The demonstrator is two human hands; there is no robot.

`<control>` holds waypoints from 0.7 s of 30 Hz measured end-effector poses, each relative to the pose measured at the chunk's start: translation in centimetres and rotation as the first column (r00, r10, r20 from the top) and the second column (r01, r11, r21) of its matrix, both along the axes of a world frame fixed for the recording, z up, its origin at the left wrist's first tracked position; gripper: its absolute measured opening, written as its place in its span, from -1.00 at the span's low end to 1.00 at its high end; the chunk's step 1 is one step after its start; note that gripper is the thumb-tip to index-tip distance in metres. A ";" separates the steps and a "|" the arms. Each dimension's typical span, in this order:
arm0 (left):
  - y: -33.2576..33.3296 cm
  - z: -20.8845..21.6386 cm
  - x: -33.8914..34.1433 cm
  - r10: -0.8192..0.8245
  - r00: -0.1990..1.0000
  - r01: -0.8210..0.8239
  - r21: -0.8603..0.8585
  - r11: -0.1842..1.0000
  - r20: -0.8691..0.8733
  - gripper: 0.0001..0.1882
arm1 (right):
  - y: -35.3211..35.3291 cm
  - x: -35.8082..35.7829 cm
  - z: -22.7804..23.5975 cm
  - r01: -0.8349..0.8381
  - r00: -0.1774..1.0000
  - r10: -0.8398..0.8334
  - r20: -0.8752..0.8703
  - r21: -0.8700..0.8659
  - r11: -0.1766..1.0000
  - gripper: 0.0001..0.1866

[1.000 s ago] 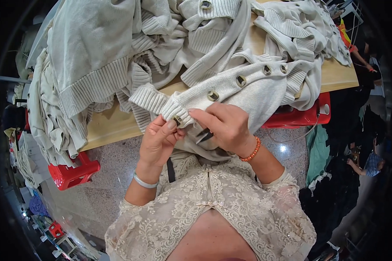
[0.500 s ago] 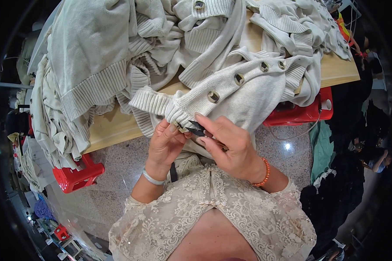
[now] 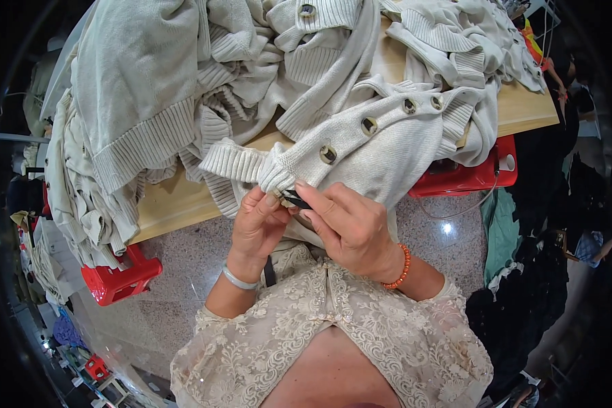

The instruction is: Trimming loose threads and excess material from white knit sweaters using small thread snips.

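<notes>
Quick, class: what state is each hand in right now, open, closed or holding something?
Left hand: closed, pinching the cream cardigan by its edge.
Right hand: closed, holding black snips.

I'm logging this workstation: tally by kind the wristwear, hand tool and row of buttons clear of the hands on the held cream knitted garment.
Dark round buttons on the cream knitted garment: 4
Orange beaded bracelet: 1
Pale smooth bangle: 1
Black pointed tool: 1
Total: 7
</notes>
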State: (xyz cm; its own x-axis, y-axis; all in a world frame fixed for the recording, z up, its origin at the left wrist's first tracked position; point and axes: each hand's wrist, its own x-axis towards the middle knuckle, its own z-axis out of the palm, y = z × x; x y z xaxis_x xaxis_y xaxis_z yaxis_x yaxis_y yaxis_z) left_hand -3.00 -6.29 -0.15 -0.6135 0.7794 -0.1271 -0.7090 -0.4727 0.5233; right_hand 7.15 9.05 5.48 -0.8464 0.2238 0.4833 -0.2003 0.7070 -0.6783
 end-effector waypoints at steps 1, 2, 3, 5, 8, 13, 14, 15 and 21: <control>0.1 0.1 0.0 0.000 1.000 0.000 0.000 1.000 0.001 -0.70 | 0.0 -0.1 -0.1 0.000 1.000 0.000 0.001 0.000 1.000 -0.57; 0.1 0.1 0.0 0.018 1.000 -0.018 -0.008 1.000 0.008 -0.70 | 0.0 -0.1 -0.1 -0.002 1.000 0.002 -0.007 0.016 1.000 -0.57; 0.1 0.1 0.0 0.038 0.999 -0.038 -0.016 0.999 0.017 -0.71 | 0.0 -0.3 -0.2 -0.004 1.000 0.005 -0.015 0.033 0.999 -0.56; -0.1 -0.5 -0.4 0.027 1.000 -0.027 -0.016 1.000 0.011 -0.72 | -0.1 -0.6 -0.5 -0.007 1.000 0.008 -0.017 0.055 0.998 -0.56; 0.5 -0.1 -0.1 0.005 1.000 -0.006 -0.046 0.999 -0.022 -0.74 | 0.7 0.0 -0.7 -0.004 0.999 0.007 -0.045 0.067 0.998 -0.55; 0.4 -0.5 -0.5 -0.003 1.000 0.003 -0.035 0.999 -0.004 -0.74 | 0.6 -0.2 -0.3 -0.021 1.000 0.021 -0.012 0.043 0.999 -0.56; 0.4 -0.6 -0.6 -0.013 1.000 0.012 -0.035 0.999 -0.003 -0.74 | 0.5 0.0 -0.1 0.004 0.999 -0.004 0.034 -0.012 1.000 -0.56; 0.4 -0.5 -0.6 -0.021 1.000 0.021 -0.036 0.999 -0.004 -0.73 | 0.3 0.1 0.0 0.029 0.997 -0.024 0.080 -0.067 0.997 -0.57; 0.2 -0.4 -0.1 -0.022 0.999 0.023 -0.011 1.000 0.026 -0.71 | 0.6 0.5 0.3 -0.009 0.997 0.013 0.082 -0.046 0.999 -0.57</control>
State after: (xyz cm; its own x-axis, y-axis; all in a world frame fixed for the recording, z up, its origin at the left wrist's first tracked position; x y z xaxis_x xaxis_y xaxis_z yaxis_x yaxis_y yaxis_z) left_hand -3.10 -6.13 -0.50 -0.5923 0.7914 -0.1516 -0.7328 -0.4508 0.5097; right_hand 7.67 9.66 5.77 -0.8852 0.2346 0.4018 -0.1502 0.6732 -0.7241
